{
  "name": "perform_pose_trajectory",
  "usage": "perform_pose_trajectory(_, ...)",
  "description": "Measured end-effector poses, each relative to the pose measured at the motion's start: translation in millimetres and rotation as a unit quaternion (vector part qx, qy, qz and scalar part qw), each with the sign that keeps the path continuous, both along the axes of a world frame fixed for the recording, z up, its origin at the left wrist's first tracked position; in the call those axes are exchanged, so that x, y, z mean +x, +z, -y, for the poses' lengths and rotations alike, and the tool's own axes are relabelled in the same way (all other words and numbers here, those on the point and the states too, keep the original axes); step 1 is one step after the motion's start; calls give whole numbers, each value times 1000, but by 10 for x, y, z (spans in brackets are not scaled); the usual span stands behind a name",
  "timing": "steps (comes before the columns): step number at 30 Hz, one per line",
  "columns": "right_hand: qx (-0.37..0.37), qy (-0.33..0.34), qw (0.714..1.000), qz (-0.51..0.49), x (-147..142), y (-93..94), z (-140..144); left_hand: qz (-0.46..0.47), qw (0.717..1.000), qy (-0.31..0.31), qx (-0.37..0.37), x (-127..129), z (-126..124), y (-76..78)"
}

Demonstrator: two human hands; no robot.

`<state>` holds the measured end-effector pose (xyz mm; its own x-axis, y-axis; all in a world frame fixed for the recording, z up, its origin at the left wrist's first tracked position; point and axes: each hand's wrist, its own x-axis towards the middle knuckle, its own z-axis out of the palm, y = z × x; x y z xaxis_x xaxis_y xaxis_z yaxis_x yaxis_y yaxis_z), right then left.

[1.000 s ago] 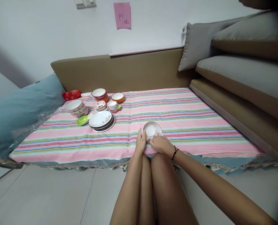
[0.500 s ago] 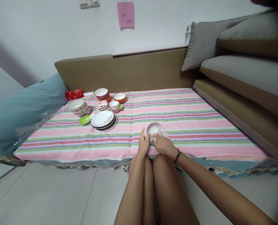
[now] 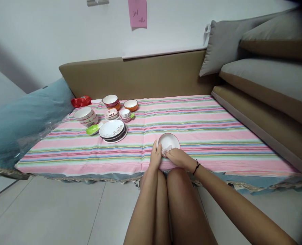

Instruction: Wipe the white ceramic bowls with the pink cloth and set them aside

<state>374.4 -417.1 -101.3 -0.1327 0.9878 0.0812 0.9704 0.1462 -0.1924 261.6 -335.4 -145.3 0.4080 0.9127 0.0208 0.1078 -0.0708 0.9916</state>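
Over cloth (image 3: 204,117), left hand (image 3: 155,157) gripping bowl (image 3: 168,139), right hand (image 3: 178,158) seemingly pinching tissue (image 3: 169,147)

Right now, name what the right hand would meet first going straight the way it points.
Past the white tissue it touches, likely the left hand holding the bowl; depth is unclear.

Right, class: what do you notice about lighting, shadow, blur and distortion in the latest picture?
Head view: soft light, a darker band across the left of the wall; head view: the cushions look stretched and fade into dark blur at the right edge; head view: the pale tissue nearly merges with the bowl's white inside.
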Motion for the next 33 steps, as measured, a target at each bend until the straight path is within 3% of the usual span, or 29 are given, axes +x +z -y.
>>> perform_pose_trajectory(6, -10, -129, 991, 40, -118, -130, -99, 20, 999, -25, 33, 7, 18, 17)
perform_pose_trajectory(8, 13, -106, 994, 23, -123, -186, -193, 28, 999, -25, 37, 5, 20, 24)
perform_pose_trajectory(11, 34, 13, 999, -8, -72, -208, -274, 41, 998, -24, 35, 0, 13, 32)
perform_pose_trajectory(14, 1, 73, 997, -4, 15, -171, -232, 31, 1000, 2, 1, -4, -4, 36)
perform_pose_trajectory(18, -42, 30, 998, 28, 99, -143, -88, 28, 1000, 3, -11, 1, 1, 38)
perform_pose_trajectory(23, -14, -64, 997, 31, 44, -189, -68, 35, 999, -17, 23, 17, 60, 39)
perform_pose_trajectory(26, 4, -38, 999, -4, -5, -165, -77, 33, 999, -12, 27, 15, 75, 52)
perform_pose_trajectory(29, -30, 2, 999, -18, -17, -98, -22, 21, 999, -9, 29, 7, 76, 82)
perform_pose_trajectory(33, -49, -53, 997, -7, -41, -52, 29, 16, 999, -10, 28, 17, 103, 117)
